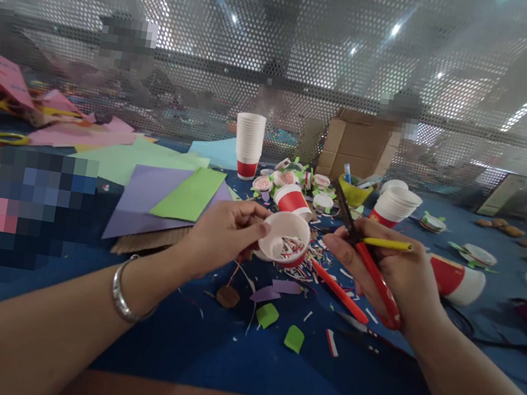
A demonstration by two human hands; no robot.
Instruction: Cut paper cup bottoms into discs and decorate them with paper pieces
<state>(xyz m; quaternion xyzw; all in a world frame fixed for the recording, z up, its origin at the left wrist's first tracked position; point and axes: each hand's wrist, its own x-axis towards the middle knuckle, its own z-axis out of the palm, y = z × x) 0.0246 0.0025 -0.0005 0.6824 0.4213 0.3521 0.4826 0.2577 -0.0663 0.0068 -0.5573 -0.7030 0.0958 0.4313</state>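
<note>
My left hand, with a silver bangle on the wrist, pinches the edge of a short white paper cup whose open side faces me. Thin paper scraps show within its rim; whether they lie inside or show through, I cannot tell. My right hand is wrapped round red-handled scissors, dark blades pointing up and away. A yellow pencil-like stick is also held across that hand. Just beyond the cup stands a red and white paper cup. Below lie a red marker and green paper pieces.
A tall cup stack stands behind, with more cups to the right. Small cup-bottom crafts surround a yellow bowl. Coloured sheets lie left, a toppled cup right, before a perforated metal screen.
</note>
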